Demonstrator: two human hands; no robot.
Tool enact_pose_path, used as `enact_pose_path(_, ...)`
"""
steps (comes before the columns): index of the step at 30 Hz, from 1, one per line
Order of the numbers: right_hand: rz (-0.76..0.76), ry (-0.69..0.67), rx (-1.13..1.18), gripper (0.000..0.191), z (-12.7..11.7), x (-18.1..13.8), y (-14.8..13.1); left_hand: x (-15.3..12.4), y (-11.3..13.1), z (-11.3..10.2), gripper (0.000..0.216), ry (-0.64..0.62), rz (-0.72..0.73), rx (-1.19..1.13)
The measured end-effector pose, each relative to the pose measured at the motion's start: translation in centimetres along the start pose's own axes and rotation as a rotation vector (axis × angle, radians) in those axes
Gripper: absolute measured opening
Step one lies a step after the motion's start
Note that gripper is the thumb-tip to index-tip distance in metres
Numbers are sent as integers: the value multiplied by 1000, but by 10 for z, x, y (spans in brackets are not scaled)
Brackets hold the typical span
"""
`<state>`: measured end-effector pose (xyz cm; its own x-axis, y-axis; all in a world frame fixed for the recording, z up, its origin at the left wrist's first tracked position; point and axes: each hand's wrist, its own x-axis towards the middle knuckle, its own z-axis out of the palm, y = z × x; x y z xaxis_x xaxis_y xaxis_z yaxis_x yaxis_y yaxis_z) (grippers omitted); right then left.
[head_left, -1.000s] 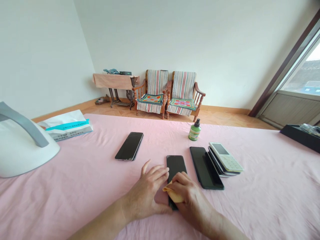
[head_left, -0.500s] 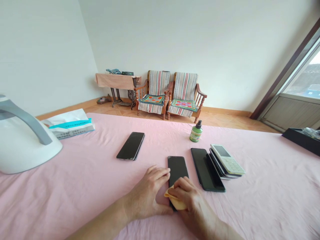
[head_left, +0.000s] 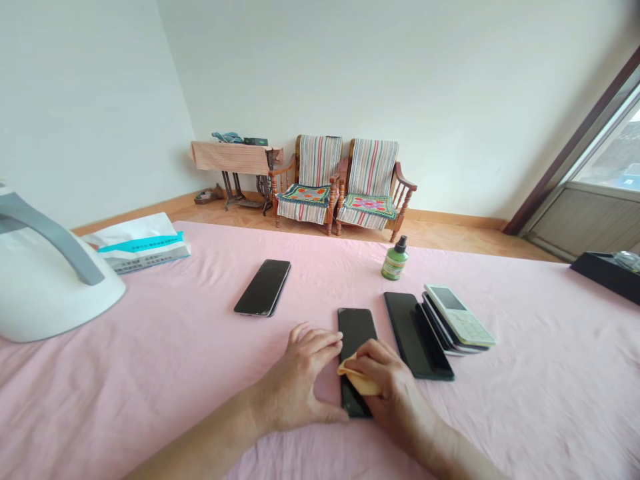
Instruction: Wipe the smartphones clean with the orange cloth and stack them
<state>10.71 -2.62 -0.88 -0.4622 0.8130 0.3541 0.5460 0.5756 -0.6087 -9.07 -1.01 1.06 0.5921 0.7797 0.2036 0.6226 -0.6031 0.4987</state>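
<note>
A black smartphone (head_left: 356, 325) lies face up on the pink cloth in front of me. My left hand (head_left: 300, 377) rests along its left edge, with fingertips and thumb touching the side and the fingers spread. My right hand (head_left: 393, 390) presses a folded yellow cloth (head_left: 361, 380) against the middle of the screen, its fingers closed on it. Just to the right lies another dark phone (head_left: 417, 333). Beside that one is a stack of phones topped by a white keypad phone (head_left: 460, 313). Further left are dark phones, one on another (head_left: 263, 288).
A green spray bottle (head_left: 395, 260) stands beyond the phones. At the left are a white kettle-like object with a grey handle (head_left: 60, 293) and a tissue pack (head_left: 140, 245). A black box (head_left: 607, 277) sits at the right edge. Two wooden chairs (head_left: 345, 187) stand by the wall.
My right hand has slid the yellow cloth up the screen, away from me, baring the phone's lower end. My left hand stays at the phone's edge. The view has shifted slightly.
</note>
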Motion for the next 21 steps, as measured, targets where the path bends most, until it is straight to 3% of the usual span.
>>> enact_pose_path(2, 10, 17, -12, 33, -2, 0, 2, 0, 0, 0, 75, -7, -4, 4)
enact_pose_path(10, -38, -120, 51, 31, -23, -19, -1, 0, 2, -2, 76, 2, 15, -5)
enact_pose_path(17, -97, -193, 57, 21, -19, -10, -15, 0, -1, 2, 77, 33, 22, 17)
enact_pose_path(21, -74, -247, 46, 26, -30, -16, -7, -1, 0, 3, 79, 5, 35, 33)
